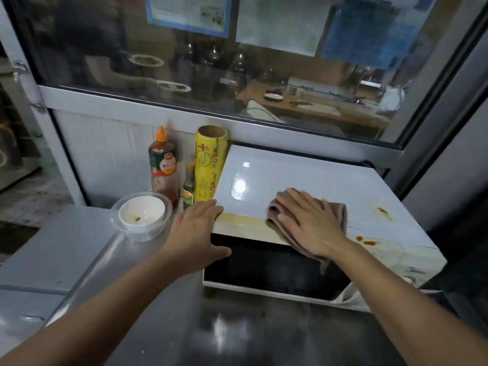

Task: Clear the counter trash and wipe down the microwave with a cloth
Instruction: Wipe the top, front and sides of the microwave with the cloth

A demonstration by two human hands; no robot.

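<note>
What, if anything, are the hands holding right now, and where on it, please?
Nothing is gripped. The right hand presses flat on the brown cloth; the left hand braces the microwave at its front-left corner.

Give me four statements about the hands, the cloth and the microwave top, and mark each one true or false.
1. The right hand presses a brown cloth flat on the microwave top. True.
2. The left hand holds the cling film roll. False: it rests on the microwave's front left corner.
3. Reddish stains remain right of the cloth. True.
4. The white bowl sits on the microwave. False: it sits on the counter, left of the microwave.
</note>
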